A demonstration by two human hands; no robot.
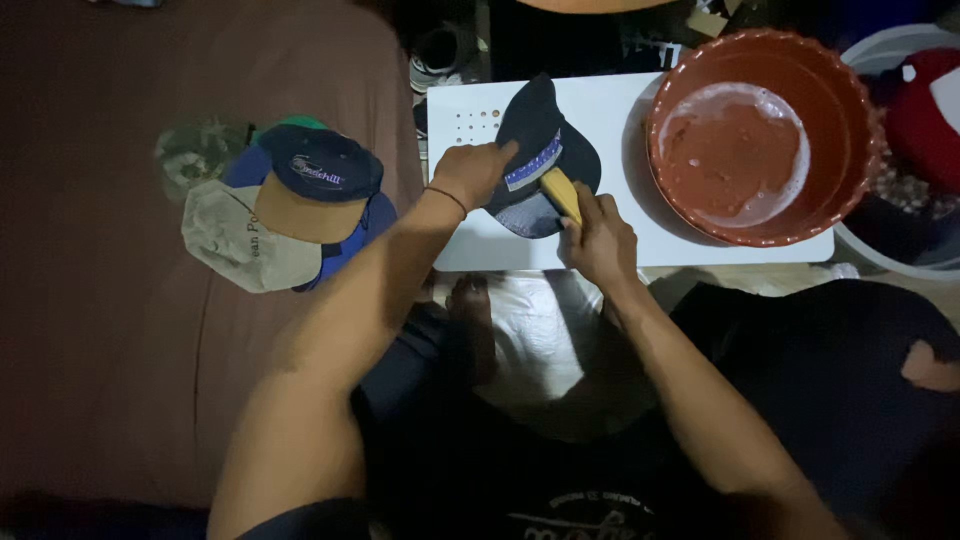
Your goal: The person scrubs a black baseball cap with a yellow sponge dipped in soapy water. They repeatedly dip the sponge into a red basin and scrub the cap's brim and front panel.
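While the dark cap (540,150) lies flat on the white board (640,110), a scrubbing step is judged to be in hand

Far left: a brownish cloth-covered surface (100,250) is seen, dim, with a pile of caps (280,205) laid on it; a navy cap with a tan brim is uppermost, a pale cap and a camouflage one are partly covered beneath

Centre left: the left hand (472,172) is pressed on the dark cap's crown, fingers curled over the fabric, so the cap is pinned to the board rather than lifted; a thin band is worn at the wrist

Centre: the right hand (598,238) is clenched around a yellow brush or sponge (561,190), which is held against the cap's near edge, beside a light patterned strip; which of the two it is cannot be told

Next move, as judged: a firm hold by the left hand is called for while the yellow tool is drawn across the fabric, and a dip in the basin may be needed for more water

Right: a reddish-brown scalloped basin (860,130) stands on the board, well filled with cloudy, foam-edged water; a pale tub (900,250) with red fabric is partly seen beyond it

Surface and room: the board is perforated at its left corner; lighting is poor, footwear and clutter are made out behind, and the person's knees are below the board's near edge
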